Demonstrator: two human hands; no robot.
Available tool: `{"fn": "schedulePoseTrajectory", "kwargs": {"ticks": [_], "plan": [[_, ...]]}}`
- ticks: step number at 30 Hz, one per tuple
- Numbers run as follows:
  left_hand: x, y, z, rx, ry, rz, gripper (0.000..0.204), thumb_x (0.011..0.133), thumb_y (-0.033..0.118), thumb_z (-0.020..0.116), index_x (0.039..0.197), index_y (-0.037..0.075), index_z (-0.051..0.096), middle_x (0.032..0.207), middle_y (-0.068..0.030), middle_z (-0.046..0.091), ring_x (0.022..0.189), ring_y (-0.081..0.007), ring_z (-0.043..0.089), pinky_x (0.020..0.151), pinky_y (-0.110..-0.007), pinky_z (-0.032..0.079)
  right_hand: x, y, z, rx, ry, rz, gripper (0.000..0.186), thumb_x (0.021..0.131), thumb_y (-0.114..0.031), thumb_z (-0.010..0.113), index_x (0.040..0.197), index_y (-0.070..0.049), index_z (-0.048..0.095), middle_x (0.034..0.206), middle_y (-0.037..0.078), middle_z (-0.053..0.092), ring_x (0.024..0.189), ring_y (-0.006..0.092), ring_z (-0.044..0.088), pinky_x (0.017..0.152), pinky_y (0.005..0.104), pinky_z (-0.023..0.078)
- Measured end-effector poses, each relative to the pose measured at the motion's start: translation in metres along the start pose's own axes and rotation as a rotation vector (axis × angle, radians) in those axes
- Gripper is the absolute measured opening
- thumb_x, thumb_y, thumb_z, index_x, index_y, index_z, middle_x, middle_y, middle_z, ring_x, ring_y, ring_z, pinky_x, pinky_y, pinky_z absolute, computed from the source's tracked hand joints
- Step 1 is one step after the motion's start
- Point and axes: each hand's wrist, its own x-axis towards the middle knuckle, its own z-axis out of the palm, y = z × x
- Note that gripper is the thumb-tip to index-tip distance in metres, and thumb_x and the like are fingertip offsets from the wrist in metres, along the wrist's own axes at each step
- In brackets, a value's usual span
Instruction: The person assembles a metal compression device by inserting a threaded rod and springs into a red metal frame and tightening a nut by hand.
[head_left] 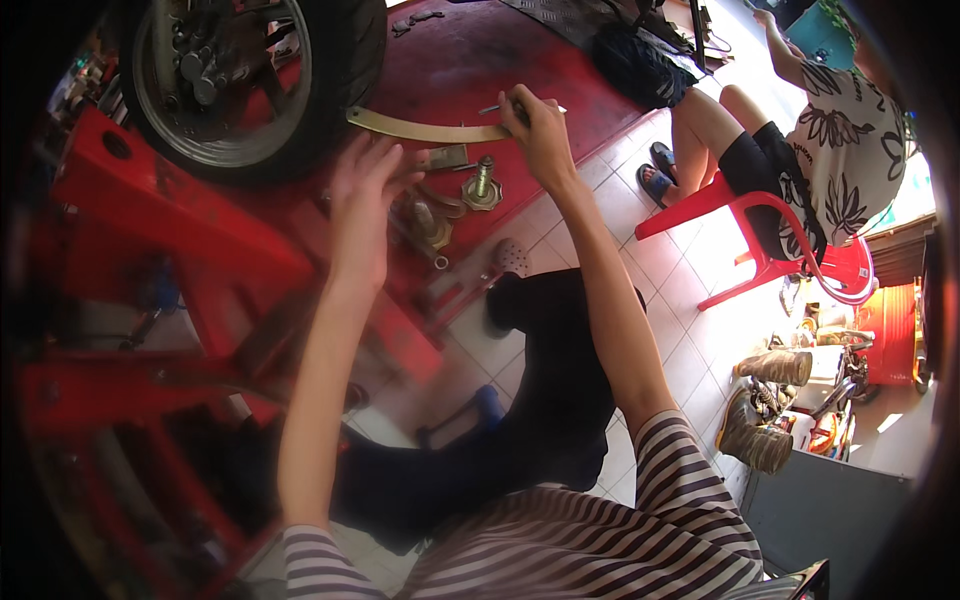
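Observation:
A curved, pale metal strip [430, 129] lies over the red platform, beside the tyre. Closed around a thin grey rod-like piece [489, 109], my right hand [535, 135] is at the strip's right part; its fingers hide where the two meet. Below the strip's left end is my left hand [365, 190], blurred, its fingers stretched out and apart, nothing visible in them. Between my hands sit a small metal block [446, 157] and a threaded bolt in a lobed, brass-coloured nut [482, 192]. A similar fitting [430, 228] lies nearer me, partly blurred.
A motorcycle wheel [345, 75] stands on the red platform [470, 60] at the far left. Red steel framework [180, 220] fills the left side. At right, another person [850, 130] sits on a red plastic chair [760, 230]. Boots [755, 430] and piled items stand lower right.

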Motion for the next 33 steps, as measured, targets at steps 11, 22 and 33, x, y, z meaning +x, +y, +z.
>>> {"fn": "schedulePoseTrajectory", "kwargs": {"ticks": [11,22,33], "plan": [[-0.031,-0.002,0.039,0.277,0.043,0.077,0.038,0.094,0.01,0.056,0.127,-0.002,0.042,0.119,-0.0131,0.056,0.101,-0.0175,0.06,0.095,-0.031,0.044,-0.009,0.047,0.008,-0.229,-0.184,-0.178,0.023,0.094,-0.028,0.054,0.094,-0.006,0.06,0.092,0.014,0.064,0.094,0.0352,0.056,0.084,0.0434,0.042],[-0.158,0.102,0.012,0.447,0.098,0.909,0.024,0.098,0.009,0.038,0.119,-0.002,0.043,0.075,-0.0079,0.054,0.068,-0.0184,0.052,0.076,-0.035,0.041,-0.014,0.037,0.009,-0.512,-0.189,-0.328,0.025,0.088,-0.033,0.061,0.107,-0.019,0.071,0.105,0.008,0.061,0.108,0.0286,0.05,0.091,0.0453,0.038],[-0.239,0.117,-0.103,0.155,0.543,1.265,0.038,0.1,0.033,0.032,0.084,0.009,0.057,0.054,-0.0025,0.04,0.052,-0.0178,0.039,0.081,-0.04,0.035,-0.005,-0.029,-0.024,-0.21,0.309,-0.348,0.032,0.094,-0.026,0.06,0.114,-0.001,0.058,0.096,0.014,0.061,0.09,0.0214,0.06,0.081,0.0345,0.047]]}}
